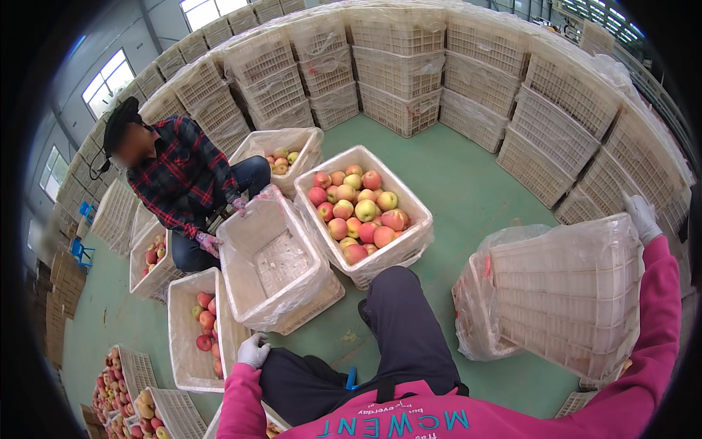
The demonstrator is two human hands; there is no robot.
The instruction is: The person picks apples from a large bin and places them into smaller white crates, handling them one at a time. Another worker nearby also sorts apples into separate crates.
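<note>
My right hand [643, 218], in a white glove, is at the upper corner of a tilted white plastic crate [565, 285] and grips its rim. This crate leans over another crate wrapped in clear plastic film [477, 307], which stands on the floor. My left hand [254, 351], also gloved in white, rests by my bent knee, close to a crate with a few red apples [192, 367]. Whether its fingers are closed is unclear. In front of me stand a film-lined crate with only scraps on its bottom [258, 219] and a crate full of red-yellow apples [422, 225].
A seated co-worker [175, 175] in patterned gloves holds the scrap-strewn crate's rim. Stacked film-covered crates [397, 71] curve around the far side. More apple crates [134, 367] stand at lower left. Blue stools [81, 252] are on the green floor [460, 164] at far left.
</note>
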